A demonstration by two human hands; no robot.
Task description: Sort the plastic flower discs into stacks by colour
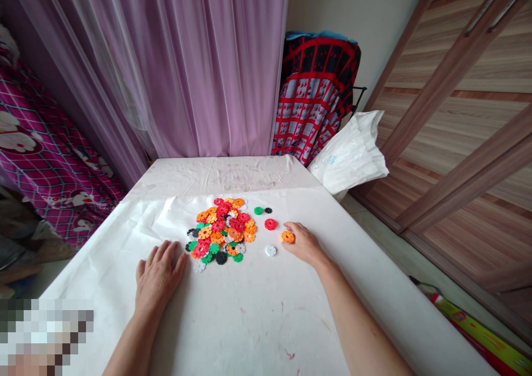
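A loose pile of interlocking plastic discs [220,229], notched like flowers, lies on the white-covered table in red, orange, green, black and white. My left hand [160,273] rests flat just left of the pile, fingers spread and holding nothing. To the right of the pile, my right hand [302,243] has its thumb and fingers around an orange disc [287,236] at the tabletop. Close by sit a red disc [270,224], a white disc [271,250], a green disc [258,211] and a black disc [268,210], apart from the pile.
A white plastic bag [353,154] leans at the table's back right corner. Behind the table hang purple curtains [216,66], with a red checked cloth [316,88] beside them. A wooden wardrobe [465,116] stands at right. A magenta patterned cloth [45,160] hangs at left.
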